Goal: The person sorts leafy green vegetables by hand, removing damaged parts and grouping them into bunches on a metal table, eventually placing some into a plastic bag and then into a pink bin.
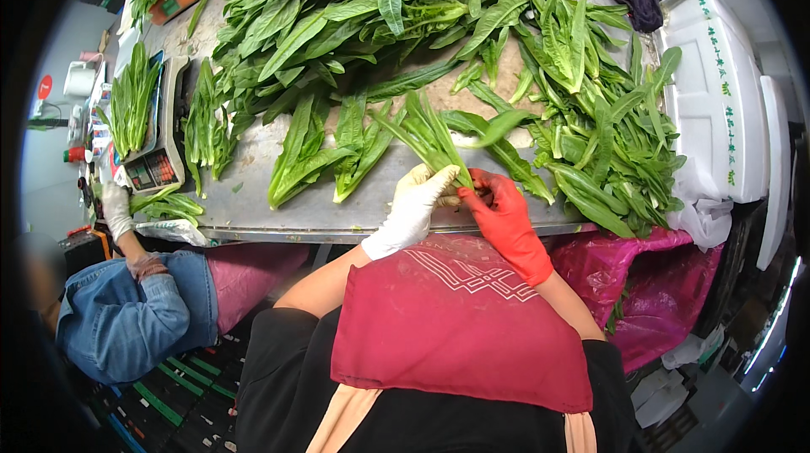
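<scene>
My left hand (pixel 421 203), in a white glove, is closed around the lower part of a small bunch of long-leaf lettuce (pixel 430 133). The leaves point up and away from me. My right hand (pixel 503 219), in a red glove, has its fingers at the base of the same bunch, touching my left fingers. The stem ends are mostly hidden by the fingers. Both hands are over the front edge of the metal table (pixel 253 206). Two small lettuce bunches (pixel 357 149) (pixel 300 155) lie to the left of my hands, and loose leaves (pixel 506 149) lie just beyond them.
A large lettuce pile (pixel 335 23) lies at the back, another leafy heap (pixel 607 143) at right. A scale (pixel 158 155) bears a bunch at left, near a co-worker's gloved hand (pixel 117 209). White foam boxes (pixel 715 99) stand at right, above a pink plastic-lined container (pixel 664 301).
</scene>
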{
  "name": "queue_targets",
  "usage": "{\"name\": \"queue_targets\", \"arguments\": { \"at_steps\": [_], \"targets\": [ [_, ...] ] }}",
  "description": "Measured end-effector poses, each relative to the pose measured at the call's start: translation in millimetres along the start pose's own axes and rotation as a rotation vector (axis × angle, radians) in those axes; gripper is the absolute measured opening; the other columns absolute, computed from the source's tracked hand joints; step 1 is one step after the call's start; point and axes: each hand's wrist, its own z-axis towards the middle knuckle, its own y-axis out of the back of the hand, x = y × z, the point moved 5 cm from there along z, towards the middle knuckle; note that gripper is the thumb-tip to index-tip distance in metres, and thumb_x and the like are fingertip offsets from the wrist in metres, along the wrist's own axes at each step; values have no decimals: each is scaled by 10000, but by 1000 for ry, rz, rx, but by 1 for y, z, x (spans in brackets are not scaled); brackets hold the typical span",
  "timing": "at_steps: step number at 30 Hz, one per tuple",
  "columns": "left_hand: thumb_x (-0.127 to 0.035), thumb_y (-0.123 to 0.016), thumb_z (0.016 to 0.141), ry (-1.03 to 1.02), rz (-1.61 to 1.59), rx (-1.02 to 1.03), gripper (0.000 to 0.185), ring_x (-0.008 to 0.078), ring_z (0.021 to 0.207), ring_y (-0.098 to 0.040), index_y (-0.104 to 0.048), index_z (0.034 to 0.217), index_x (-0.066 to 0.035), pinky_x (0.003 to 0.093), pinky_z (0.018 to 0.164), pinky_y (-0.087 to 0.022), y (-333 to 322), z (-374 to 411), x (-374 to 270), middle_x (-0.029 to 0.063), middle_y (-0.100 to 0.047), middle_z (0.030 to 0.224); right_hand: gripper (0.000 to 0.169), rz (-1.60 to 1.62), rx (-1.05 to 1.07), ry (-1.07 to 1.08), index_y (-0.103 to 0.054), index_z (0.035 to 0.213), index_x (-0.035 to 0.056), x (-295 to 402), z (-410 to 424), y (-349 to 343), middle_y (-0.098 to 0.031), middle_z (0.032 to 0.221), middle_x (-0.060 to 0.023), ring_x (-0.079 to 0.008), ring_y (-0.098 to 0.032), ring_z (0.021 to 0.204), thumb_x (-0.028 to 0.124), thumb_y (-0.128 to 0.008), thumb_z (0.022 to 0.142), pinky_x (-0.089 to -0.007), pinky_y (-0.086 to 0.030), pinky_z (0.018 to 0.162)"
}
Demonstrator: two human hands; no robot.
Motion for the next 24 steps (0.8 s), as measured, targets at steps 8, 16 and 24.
{"name": "queue_targets", "arguments": {
  "at_steps": [8,16,24],
  "targets": [
    [-161,-562,889,-4,-123,103,215,176,774,-637,-543,1038,-7,277,672,-534,0,1,3,116,-638,948,172,289,20,-201,-572,1022,5,-20,1,-3,-604,849,-66,-118,-585,578,82,-539,873,-243,-479,520],
    [-212,-583,876,44,187,130,221,129,739,-619,-571,965,-9,252,660,-496,-5,0,0,87,-650,873,378,498,62,-321,-565,1064,-6,-28,17,-1,-565,796,-10,-83,-509,551,273,-651,822,-204,-412,509],
    [-176,-576,856,123,160,163,224,153,731,-634,-572,1005,-8,265,670,-505,-1,-1,5,93,-661,850,218,600,181,-613,-605,965,-6,-35,8,-3,-580,687,-19,-74,-509,538,182,-558,864,-211,-403,494]
  ]
}}
